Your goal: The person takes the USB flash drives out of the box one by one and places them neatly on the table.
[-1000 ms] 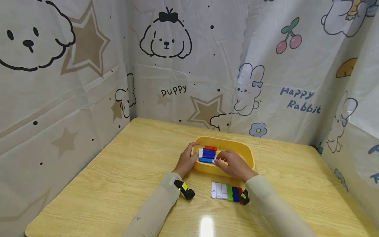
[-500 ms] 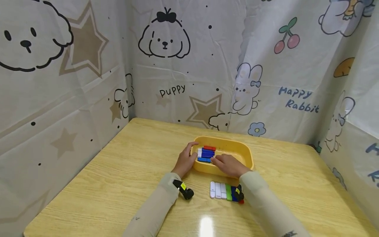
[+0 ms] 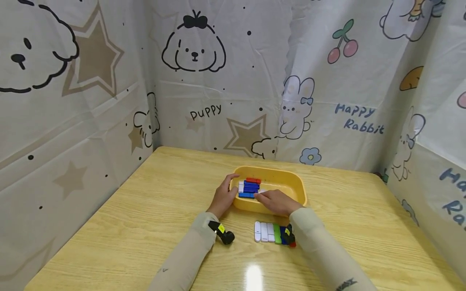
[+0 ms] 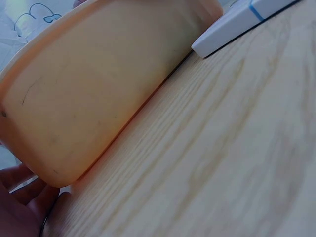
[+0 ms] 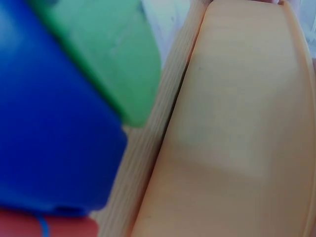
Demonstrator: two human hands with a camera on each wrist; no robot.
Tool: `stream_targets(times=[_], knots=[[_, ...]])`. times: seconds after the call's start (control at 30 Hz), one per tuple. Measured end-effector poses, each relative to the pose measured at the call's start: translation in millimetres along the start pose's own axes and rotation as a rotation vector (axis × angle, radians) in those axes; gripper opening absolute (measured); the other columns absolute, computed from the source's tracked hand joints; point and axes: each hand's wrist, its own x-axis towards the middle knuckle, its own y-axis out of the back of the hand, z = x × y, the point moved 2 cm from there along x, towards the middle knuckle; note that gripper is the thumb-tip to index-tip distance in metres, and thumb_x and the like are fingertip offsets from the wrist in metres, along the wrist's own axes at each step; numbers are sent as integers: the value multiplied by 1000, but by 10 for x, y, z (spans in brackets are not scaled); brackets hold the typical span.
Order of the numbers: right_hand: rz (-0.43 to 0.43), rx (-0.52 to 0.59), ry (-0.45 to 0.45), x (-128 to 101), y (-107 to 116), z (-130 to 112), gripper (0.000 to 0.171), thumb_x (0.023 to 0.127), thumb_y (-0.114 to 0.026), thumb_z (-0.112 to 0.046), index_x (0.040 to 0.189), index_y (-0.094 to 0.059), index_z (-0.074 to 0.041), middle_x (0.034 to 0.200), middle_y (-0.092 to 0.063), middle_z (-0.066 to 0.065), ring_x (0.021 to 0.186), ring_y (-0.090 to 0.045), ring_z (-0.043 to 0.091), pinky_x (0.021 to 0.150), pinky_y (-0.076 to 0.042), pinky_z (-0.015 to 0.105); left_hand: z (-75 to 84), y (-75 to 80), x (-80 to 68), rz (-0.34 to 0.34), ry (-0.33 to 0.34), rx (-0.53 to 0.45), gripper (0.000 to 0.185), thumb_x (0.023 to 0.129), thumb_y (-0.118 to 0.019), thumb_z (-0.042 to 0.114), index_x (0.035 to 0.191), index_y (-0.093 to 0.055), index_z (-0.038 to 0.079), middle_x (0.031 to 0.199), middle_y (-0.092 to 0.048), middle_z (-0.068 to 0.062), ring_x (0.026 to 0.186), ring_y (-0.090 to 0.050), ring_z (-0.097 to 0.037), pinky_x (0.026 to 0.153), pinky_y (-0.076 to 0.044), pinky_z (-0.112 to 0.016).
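A yellow plastic bin (image 3: 296,202) stands on the table. My left hand (image 3: 223,197) grips its left end, and fingers (image 4: 22,185) show against its corner in the left wrist view. Inside lie flat stick-shaped pieces: blue ones (image 3: 250,187), a light blue one (image 3: 246,195), a red one (image 3: 253,180) and a white one (image 3: 241,186) along the left. My right hand (image 3: 278,202) reaches over the near rim with its fingertips beside the light blue piece. It pinches a white piece (image 3: 262,191), mostly hidden by the hand.
In front of the bin lies a row of similar pieces: white (image 3: 263,232), green (image 3: 277,233), blue (image 5: 54,118) and red (image 5: 49,224). My right sleeve (image 3: 320,234) hangs over its right end. A printed curtain (image 3: 225,81) encloses the table (image 3: 145,214).
My right hand has lowered into the bin and flattened, with the white piece now beside the light blue one. The left hand keeps its hold. The head view has shifted slightly right.
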Motion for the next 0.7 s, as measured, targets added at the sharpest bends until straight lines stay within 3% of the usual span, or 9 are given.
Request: stream_targets(times=[0.23, 0.53, 0.6, 0.7], knots=[[-23, 4, -51, -18, 5, 3, 71, 95, -34, -63, 131, -60, -8, 130, -60, 10, 119, -55, 29, 105, -37, 48, -10, 4, 8, -6, -2, -8, 44, 92, -49, 12, 135, -50, 17, 146, -44, -7, 132, -42, -28, 109, -32, -49], [-6, 15, -28, 20, -9, 20, 62, 96, -38, -58, 129, -63, -11, 129, -61, 8, 116, -56, 26, 105, -37, 47, -27, 0, 10, -9, -8, 2, 47, 89, -48, 18, 136, -49, 17, 145, -45, -6, 131, -43, -27, 108, -32, -48], [-1, 23, -24, 26, -11, 24, 60, 97, -39, -57, 127, -64, -11, 119, -65, 5, 108, -58, 24, 102, -40, 44, -28, -1, 7, -11, -12, -4, 47, 89, -48, 18, 136, -49, 17, 146, -45, -7, 133, -41, -27, 109, -32, -49], [9, 38, -10, 22, -6, 24, 55, 97, -41, -55, 120, -69, -13, 89, -64, 1, 88, -58, 19, 88, -45, 38, -23, -2, 2, -12, -13, -6, 47, 89, -47, 18, 136, -49, 17, 146, -44, -7, 134, -40, -27, 109, -31, -49]])
